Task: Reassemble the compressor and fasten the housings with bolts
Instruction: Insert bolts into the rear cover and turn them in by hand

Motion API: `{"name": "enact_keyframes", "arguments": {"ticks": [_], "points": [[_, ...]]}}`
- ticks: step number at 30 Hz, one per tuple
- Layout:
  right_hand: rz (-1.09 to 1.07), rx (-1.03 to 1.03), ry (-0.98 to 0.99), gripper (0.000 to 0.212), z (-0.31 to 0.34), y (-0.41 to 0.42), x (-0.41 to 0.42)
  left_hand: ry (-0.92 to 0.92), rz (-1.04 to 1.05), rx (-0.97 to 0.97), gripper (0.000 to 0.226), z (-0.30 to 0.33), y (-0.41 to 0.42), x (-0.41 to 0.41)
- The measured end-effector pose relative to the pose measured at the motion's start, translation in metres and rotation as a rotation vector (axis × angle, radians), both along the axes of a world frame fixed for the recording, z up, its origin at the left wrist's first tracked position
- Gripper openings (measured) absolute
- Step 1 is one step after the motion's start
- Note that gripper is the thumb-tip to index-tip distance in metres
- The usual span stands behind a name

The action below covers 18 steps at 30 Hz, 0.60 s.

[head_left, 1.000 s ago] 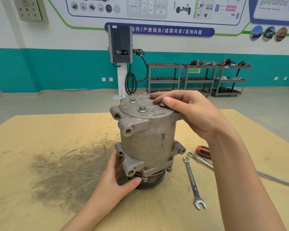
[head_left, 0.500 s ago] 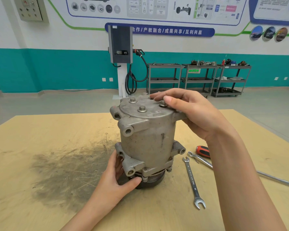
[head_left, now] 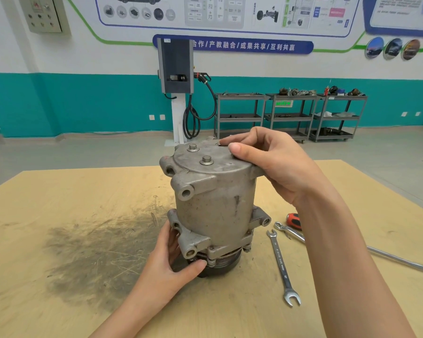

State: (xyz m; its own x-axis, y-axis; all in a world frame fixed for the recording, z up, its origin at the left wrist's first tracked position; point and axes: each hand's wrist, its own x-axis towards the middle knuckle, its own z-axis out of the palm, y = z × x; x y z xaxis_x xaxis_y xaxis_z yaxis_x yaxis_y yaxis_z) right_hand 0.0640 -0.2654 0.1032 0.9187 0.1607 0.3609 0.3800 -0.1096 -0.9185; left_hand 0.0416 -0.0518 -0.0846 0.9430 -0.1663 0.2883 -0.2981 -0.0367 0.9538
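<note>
The grey metal compressor (head_left: 215, 206) stands upright on the wooden table (head_left: 59, 203), pulley end down. Two bolts (head_left: 206, 160) stick up from its top cover; a third is hidden under my fingers. My right hand (head_left: 271, 162) lies over the right side of the top cover, thumb and fingers pinched on the hidden bolt. My left hand (head_left: 171, 267) grips the lower housing and pulley at the left, thumb on the pulley rim.
A combination wrench (head_left: 282, 267) lies right of the compressor. Beside it are a second wrench (head_left: 288, 230) and a red-handled screwdriver (head_left: 294, 220) with a long shaft. A dark grease smear (head_left: 95, 259) covers the table's left middle. Shelving carts stand behind.
My right thumb and fingers have shifted slightly over the bolt on the top cover, which now hides it. The compressor and my left hand have stayed in place.
</note>
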Motion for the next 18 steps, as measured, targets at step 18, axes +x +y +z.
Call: {"name": "enact_keyframes", "arguments": {"ticks": [18], "points": [[-0.001,0.018,-0.008,0.017,-0.0016,0.0002,0.0018,0.009,-0.004,-0.009,0.098,0.0013,-0.0004,-0.0027]]}}
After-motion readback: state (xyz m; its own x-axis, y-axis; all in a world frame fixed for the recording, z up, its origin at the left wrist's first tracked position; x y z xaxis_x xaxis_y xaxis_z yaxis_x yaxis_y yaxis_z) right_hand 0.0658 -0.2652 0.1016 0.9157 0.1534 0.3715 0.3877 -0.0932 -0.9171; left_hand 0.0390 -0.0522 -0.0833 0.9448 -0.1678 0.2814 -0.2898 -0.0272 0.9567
